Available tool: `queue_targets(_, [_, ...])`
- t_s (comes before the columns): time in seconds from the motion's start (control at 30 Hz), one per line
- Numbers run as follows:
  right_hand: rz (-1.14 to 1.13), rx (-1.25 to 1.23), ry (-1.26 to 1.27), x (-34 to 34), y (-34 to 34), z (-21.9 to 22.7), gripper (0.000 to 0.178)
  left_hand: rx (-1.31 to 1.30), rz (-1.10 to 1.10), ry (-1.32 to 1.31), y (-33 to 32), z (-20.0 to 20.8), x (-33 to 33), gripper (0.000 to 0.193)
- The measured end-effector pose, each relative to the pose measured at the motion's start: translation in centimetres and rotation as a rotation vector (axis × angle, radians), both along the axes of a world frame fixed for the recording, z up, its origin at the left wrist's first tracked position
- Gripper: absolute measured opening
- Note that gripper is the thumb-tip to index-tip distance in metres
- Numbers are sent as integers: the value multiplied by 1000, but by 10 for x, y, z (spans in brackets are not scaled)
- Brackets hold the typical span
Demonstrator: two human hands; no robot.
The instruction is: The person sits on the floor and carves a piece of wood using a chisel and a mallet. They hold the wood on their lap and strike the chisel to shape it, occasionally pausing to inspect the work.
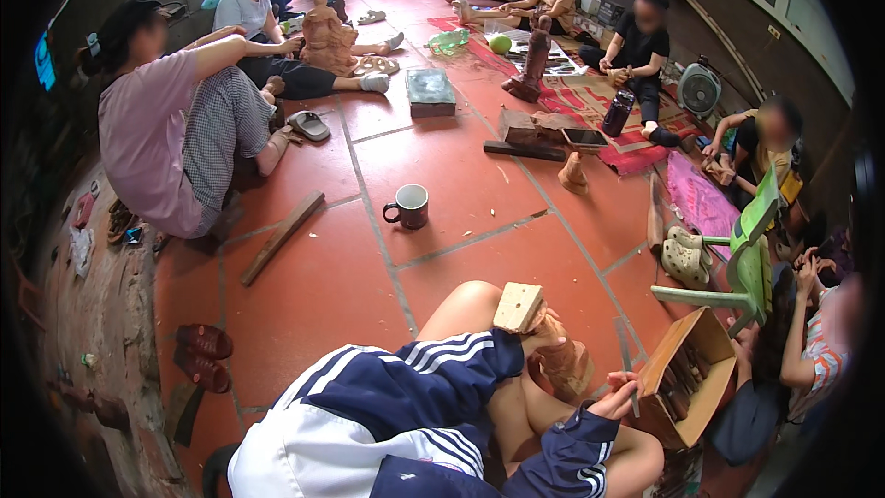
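My left hand (542, 339) is closed around a reddish wood carving (567, 369) held over my bare legs. A pale, squared wooden block (519, 307) with small holes forms its upper end. Part of my left hand is hidden behind the carving and the navy striped sleeve. My right hand (616, 397), just right of the carving and apart from it, grips a long, thin, flat metal tool (623, 343) pointing away from me. Whether this is a file or a chisel I cannot make out. Beside my right hand stands a cardboard box (660, 378) holding several tools.
A dark mug (412, 209) stands on the red tiled floor ahead, left of a small wood carving (573, 175). A wooden stick (282, 238) lies to the left. A green chair (751, 263) and pale clogs (687, 258) are at right. Several people sit along both sides.
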State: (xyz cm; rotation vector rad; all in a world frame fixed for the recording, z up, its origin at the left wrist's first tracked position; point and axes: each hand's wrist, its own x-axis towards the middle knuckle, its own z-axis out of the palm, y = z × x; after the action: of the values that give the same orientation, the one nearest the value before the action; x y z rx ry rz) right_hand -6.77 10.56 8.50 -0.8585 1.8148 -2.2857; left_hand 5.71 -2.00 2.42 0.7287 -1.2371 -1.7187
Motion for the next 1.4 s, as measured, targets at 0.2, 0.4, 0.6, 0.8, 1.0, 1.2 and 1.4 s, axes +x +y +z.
queue_targets(0.2, [243,-223,-335,-25,14,-32,30,105,-37,68,-7,-7,-1,39])
queue_targets(0.4, [464,-253,-302,-48,19,-56,31,64,-34,109,-9,-2,-11,42])
queue_targets(0.6, [384,-192,-361,-63,28,-38,35,318,-93,314,-2,-4,-16,59])
queue_targets(0.8, [433,3,-248,-64,28,-20,34,376,-207,371,-3,-20,-25,53])
queue_targets(1.0, [545,61,-205,-55,8,-13,33,344,-202,383,-4,-17,-20,51])
queue_targets(1.2, [504,31,-150,-45,-7,0,29,319,-189,406,-6,-23,-22,51])
queue_targets(1.4, [304,186,122,-7,-43,-28,8,299,-207,403,-7,-25,-24,48])
